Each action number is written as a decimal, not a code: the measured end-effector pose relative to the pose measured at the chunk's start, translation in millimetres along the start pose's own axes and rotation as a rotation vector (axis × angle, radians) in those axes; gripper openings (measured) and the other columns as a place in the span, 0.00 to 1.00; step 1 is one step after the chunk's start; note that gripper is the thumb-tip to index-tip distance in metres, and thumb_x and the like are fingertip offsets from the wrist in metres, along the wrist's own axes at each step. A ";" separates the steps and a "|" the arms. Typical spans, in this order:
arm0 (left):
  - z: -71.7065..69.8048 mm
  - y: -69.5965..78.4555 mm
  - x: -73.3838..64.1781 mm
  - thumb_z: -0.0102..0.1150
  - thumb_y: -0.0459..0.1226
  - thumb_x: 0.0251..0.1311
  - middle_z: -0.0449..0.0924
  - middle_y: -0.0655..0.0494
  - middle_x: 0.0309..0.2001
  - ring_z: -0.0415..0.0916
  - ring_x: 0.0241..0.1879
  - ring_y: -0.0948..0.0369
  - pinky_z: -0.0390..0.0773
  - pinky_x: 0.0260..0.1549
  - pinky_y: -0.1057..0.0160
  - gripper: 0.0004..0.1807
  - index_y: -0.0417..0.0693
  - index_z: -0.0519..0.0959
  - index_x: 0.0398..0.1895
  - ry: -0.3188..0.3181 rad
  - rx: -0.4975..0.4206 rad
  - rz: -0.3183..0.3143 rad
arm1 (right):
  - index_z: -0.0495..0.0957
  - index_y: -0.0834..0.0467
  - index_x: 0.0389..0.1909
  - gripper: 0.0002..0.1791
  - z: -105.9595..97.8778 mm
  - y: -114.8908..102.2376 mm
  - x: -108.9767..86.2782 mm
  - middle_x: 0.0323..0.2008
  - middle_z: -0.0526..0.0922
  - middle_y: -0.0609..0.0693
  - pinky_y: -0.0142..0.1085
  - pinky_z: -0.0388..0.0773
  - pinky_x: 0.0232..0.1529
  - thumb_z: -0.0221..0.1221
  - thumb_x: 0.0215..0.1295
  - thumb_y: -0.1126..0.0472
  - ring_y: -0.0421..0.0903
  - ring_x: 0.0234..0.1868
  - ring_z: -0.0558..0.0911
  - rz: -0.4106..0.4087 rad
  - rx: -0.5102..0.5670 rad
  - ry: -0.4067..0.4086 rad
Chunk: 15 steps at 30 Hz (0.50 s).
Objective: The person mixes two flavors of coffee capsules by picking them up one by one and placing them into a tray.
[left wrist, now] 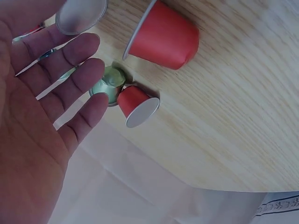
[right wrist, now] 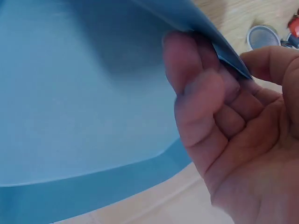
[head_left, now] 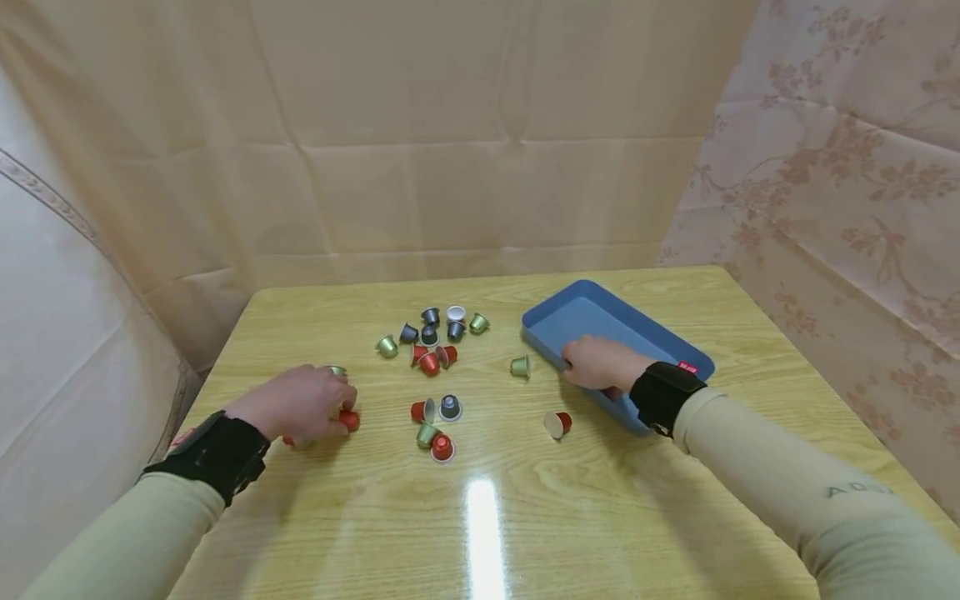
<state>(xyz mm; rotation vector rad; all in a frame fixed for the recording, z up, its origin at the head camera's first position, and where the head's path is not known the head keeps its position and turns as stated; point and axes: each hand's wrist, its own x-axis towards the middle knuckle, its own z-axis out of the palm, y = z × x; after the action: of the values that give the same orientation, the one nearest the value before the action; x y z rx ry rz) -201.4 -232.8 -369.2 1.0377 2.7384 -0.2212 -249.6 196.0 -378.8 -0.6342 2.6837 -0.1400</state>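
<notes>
At the left of the table my left hand [head_left: 300, 404] is among coffee capsules. Its thumb and index finger pinch a red coffee capsule [head_left: 349, 419], whose silver lid [left wrist: 81, 16] faces the palm in the left wrist view. The other fingers stretch out loosely. Another red capsule [left wrist: 163, 37] lies near them, and a green capsule [left wrist: 111, 81] touches a smaller-looking red one [left wrist: 138, 106]. My right hand [head_left: 603, 364] grips the near left wall of a blue tray [head_left: 697, 364], thumb outside and fingers inside, as the right wrist view shows.
Mid-table, dark, green and red capsules [head_left: 430, 364] form a loose cluster, with a smaller group [head_left: 442, 446] nearer the front. A lone green capsule [head_left: 520, 367] and a red one with a pale lid [head_left: 558, 425] lie left of the tray. Curtains [head_left: 480, 167] hang behind the wooden table.
</notes>
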 end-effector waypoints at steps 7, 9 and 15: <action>4.8 -1.3 1.4 0.69 0.41 0.51 0.66 0.65 0.23 0.65 0.25 0.61 0.72 0.29 0.58 0.11 0.56 0.74 0.24 0.072 0.001 0.060 | 0.74 0.61 0.37 0.08 -4.6 -9.4 -4.8 0.16 0.76 0.54 0.41 0.78 0.37 0.47 0.73 0.65 0.47 0.10 0.77 -0.064 0.104 -0.031; 6.4 -1.5 1.9 0.69 0.39 0.51 0.65 0.64 0.22 0.64 0.25 0.61 0.71 0.29 0.59 0.11 0.56 0.73 0.23 0.085 0.000 0.071 | 0.74 0.63 0.40 0.08 -4.5 -12.8 -4.6 0.16 0.76 0.53 0.42 0.78 0.39 0.47 0.75 0.64 0.47 0.11 0.77 -0.074 0.127 -0.042; 5.8 1.8 2.4 0.69 0.37 0.51 0.65 0.64 0.24 0.64 0.27 0.60 0.71 0.31 0.58 0.10 0.56 0.74 0.25 0.080 -0.027 0.078 | 0.73 0.65 0.50 0.12 -2.7 -20.9 -1.8 0.19 0.79 0.54 0.47 0.76 0.51 0.48 0.75 0.61 0.44 0.12 0.78 -0.096 0.153 -0.040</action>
<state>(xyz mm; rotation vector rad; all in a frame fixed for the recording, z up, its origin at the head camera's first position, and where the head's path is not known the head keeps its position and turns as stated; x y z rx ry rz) -201.1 -231.2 -375.5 1.1667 2.7560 -0.1324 -240.5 178.2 -371.9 -0.7092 2.5740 -0.3513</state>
